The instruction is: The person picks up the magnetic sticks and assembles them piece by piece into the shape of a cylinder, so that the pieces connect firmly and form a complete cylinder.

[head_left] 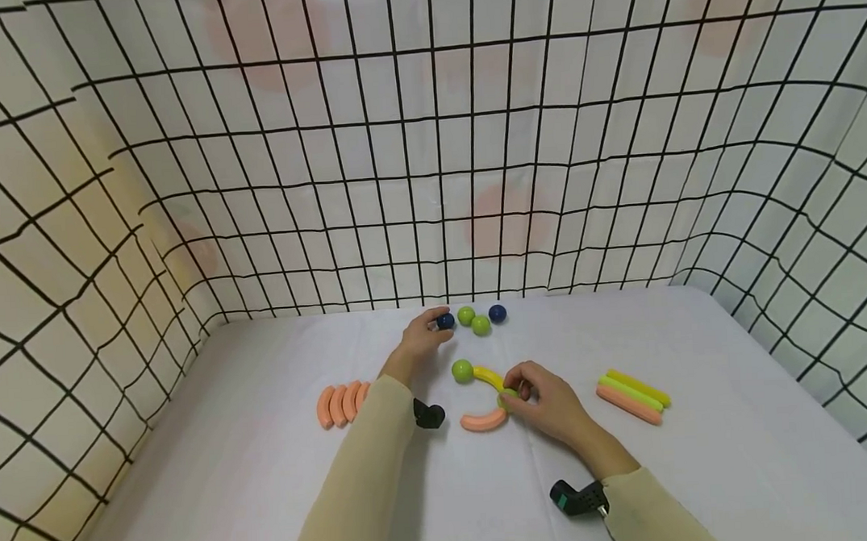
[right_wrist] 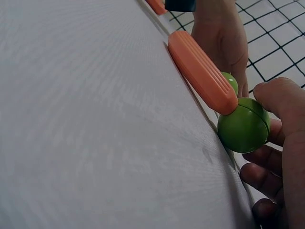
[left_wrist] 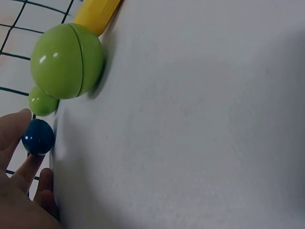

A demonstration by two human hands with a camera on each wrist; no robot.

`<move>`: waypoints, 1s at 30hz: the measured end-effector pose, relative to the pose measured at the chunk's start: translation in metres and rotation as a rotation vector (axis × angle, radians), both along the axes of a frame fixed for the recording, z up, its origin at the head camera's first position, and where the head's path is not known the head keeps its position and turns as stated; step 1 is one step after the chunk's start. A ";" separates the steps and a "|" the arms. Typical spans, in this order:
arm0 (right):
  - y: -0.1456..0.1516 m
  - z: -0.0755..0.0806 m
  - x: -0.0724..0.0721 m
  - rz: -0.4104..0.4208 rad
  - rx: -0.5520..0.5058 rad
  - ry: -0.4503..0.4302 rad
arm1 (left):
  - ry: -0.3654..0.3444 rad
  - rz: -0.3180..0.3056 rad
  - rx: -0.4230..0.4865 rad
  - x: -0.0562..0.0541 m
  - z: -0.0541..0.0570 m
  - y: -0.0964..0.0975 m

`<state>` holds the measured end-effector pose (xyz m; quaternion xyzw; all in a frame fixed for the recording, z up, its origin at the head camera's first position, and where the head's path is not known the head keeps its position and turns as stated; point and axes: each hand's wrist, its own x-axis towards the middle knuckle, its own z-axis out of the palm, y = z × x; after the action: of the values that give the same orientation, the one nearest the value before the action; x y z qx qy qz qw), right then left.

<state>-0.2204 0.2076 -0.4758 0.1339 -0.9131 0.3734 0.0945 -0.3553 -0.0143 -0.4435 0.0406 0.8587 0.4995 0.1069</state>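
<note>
My left hand (head_left: 423,335) reaches to the far side of the table and pinches a dark blue ball (left_wrist: 38,137) between thumb and fingers. Beside it sit two small green balls (head_left: 481,325) and another dark blue ball (head_left: 497,314). With thumb and fingertips, my right hand (head_left: 548,403) holds a green ball (right_wrist: 244,126) on the cloth. A curved orange piece (right_wrist: 202,71) meets that ball at one end. From the same ball a curved yellow piece (head_left: 489,377) leads to another green ball (left_wrist: 67,61), making a bent chain.
Several curved orange pieces (head_left: 341,404) lie in a row at the left, partly behind the left sleeve. To the right lie a yellow stick (head_left: 638,387), a green stick (head_left: 630,393) and an orange stick (head_left: 628,405), side by side. A black-grid curtain (head_left: 400,175) surrounds the white table (head_left: 269,487).
</note>
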 end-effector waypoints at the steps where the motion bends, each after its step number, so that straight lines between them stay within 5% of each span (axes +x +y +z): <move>1: 0.000 0.000 0.000 0.001 -0.002 -0.001 | 0.001 0.001 0.003 0.000 0.000 0.000; 12: 0.000 -0.001 0.001 0.017 -0.010 0.025 | 0.031 -0.003 -0.038 0.007 -0.001 -0.005; 22: 0.000 -0.004 0.001 0.014 -0.005 0.032 | 0.088 0.057 -0.008 0.015 -0.003 -0.011; 30: 0.001 -0.003 0.001 0.020 -0.014 0.065 | 0.160 0.116 0.095 0.036 0.003 -0.016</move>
<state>-0.2196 0.2083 -0.4790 0.1543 -0.9055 0.3763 0.1214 -0.3198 -0.0305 -0.4401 0.0356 0.8409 0.5400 0.0071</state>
